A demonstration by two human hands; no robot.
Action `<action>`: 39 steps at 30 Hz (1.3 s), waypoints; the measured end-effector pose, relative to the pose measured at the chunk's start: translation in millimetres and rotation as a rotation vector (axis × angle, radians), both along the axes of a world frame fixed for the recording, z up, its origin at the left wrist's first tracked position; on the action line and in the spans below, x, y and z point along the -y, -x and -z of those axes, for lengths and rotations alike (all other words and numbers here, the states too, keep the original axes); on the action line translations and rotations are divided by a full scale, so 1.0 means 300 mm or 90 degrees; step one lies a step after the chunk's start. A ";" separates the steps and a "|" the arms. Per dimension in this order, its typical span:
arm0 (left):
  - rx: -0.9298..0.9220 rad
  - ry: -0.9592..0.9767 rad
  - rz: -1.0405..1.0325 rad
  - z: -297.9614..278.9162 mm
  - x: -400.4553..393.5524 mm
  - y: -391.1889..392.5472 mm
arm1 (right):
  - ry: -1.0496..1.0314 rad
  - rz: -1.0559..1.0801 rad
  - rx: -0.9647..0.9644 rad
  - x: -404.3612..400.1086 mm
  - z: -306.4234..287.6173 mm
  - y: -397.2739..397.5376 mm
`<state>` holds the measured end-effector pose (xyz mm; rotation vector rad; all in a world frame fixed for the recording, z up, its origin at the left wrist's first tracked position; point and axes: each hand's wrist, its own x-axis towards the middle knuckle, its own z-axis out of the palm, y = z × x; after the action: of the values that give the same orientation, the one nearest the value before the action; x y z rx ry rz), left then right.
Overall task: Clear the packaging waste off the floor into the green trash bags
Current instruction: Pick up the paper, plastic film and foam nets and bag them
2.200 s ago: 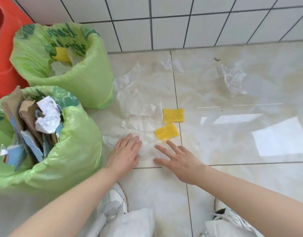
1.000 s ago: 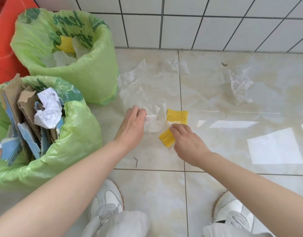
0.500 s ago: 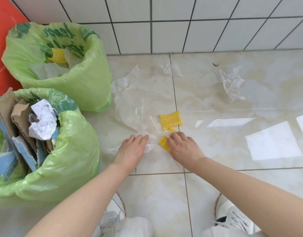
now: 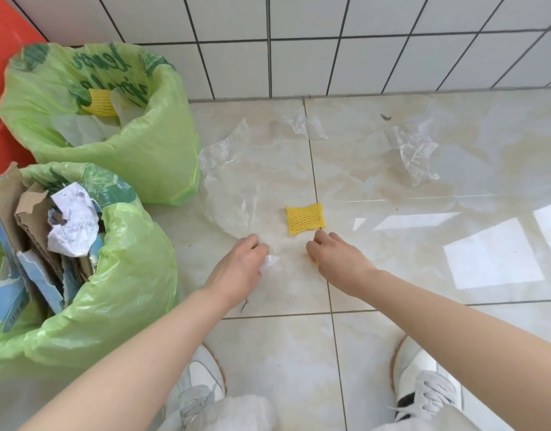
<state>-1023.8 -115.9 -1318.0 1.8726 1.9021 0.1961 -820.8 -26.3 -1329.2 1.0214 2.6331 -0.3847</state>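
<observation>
My left hand (image 4: 240, 269) grips the near edge of a large clear plastic sheet (image 4: 230, 181) that lies spread on the floor. My right hand (image 4: 336, 259) is curled round a yellow foam net, of which only a sliver (image 4: 311, 259) shows under the palm. A second yellow foam net (image 4: 305, 218) lies flat on the tile just beyond my right fingers. Two green trash bags stand at the left: the near bag (image 4: 128, 290) holds torn cardboard and crumpled paper, the far bag (image 4: 156, 144) holds a yellow net and plastic.
A small clear plastic scrap (image 4: 305, 126) lies near the wall and a crumpled clear piece (image 4: 417, 154) lies at the right. An orange container (image 4: 6, 73) stands behind the bags. A white tiled wall (image 4: 330, 42) bounds the floor. My white shoes (image 4: 423, 387) are below.
My right hand has closed over the nearer yellow net, which now hides under the palm. My left hand has gathered the plastic sheet's edge. The farther net has stayed in place.
</observation>
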 end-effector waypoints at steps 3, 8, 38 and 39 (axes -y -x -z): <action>0.090 -0.095 -0.072 -0.042 -0.022 -0.011 | 0.014 0.079 -0.109 -0.018 -0.044 -0.010; 0.104 -0.236 -0.205 -0.101 -0.121 0.020 | -0.006 0.137 -0.207 -0.087 -0.093 0.012; -0.204 0.008 -0.200 0.085 -0.212 0.154 | -0.079 0.059 0.041 -0.332 0.034 0.136; -0.213 -0.003 -0.198 0.086 -0.211 0.163 | -0.048 0.083 0.046 -0.347 0.029 0.132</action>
<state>-1072.8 -52.5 -1343.8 1.6851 2.4173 -0.0196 -860.5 77.9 -1337.8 1.2119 2.5423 -0.2721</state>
